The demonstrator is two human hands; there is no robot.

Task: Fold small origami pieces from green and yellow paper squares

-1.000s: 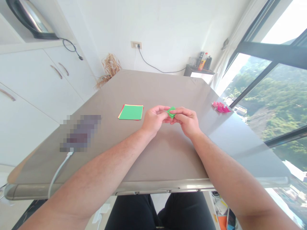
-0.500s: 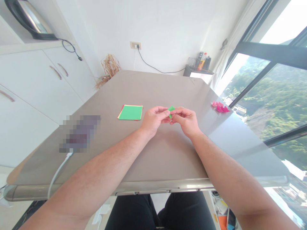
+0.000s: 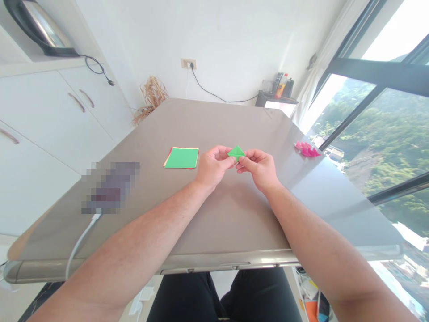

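A small folded green paper [image 3: 237, 152] is held up between my two hands over the middle of the table, its pointed top facing away from me. My left hand [image 3: 216, 164] pinches its left side, the thumb lying on the near face. On the right side, my right hand [image 3: 258, 164] grips it with thumb and index finger. The fingers behind the paper are partly hidden. Left of my left hand lies a stack of square paper sheets [image 3: 181, 158], green on top with red and yellow edges showing.
Pink folded paper pieces [image 3: 307, 149] sit near the table's right edge by the window. At the left, a blurred-out dark object [image 3: 112, 185] has a white cable [image 3: 80, 241] running off the front edge. A small stand with bottles [image 3: 278, 100] is beyond the table [image 3: 221, 120].
The green paper has been turned so that its broad triangular face now shows. My thumbs have moved slightly apart, down to its lower corners.
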